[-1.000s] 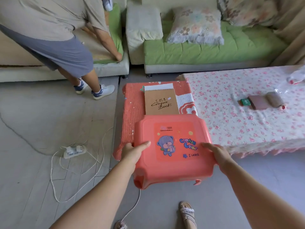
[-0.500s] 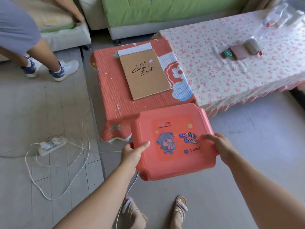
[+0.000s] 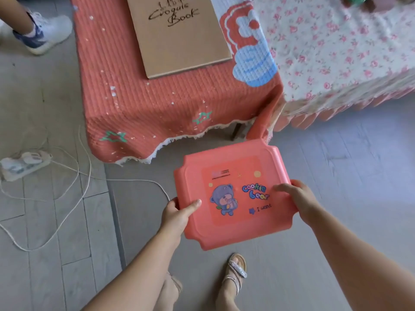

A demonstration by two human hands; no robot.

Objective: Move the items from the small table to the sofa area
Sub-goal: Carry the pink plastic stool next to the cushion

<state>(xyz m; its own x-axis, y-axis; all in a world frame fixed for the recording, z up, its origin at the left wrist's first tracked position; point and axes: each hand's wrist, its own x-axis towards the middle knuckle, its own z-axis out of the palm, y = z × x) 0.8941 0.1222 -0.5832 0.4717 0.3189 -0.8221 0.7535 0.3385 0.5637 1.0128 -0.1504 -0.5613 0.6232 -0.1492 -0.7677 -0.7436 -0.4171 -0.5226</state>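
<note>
I hold a coral-pink plastic stool (image 3: pixel 233 173) with a bear sticker and "cookie bear" lettering, low over the floor in front of the small table. My left hand (image 3: pixel 177 214) grips its left edge, thumb on top. My right hand (image 3: pixel 298 198) grips its right edge. The small table (image 3: pixel 134 113) wears a coral quilted cover with green stars. On it lies a brown "Croquis Book" sketchbook (image 3: pixel 179 34).
A floral-clothed table (image 3: pixel 336 55) stands to the right, touching the small one. A white power strip (image 3: pixel 22 164) with loose cord (image 3: pixel 74 189) lies on the floor at left. Another person's sneaker (image 3: pixel 45 32) is at top left. My sandalled feet (image 3: pixel 235 272) stand below the stool.
The stool has come down and back from over the small table toward the floor in front of it. My view has tilted downward; the sofa has left the frame.
</note>
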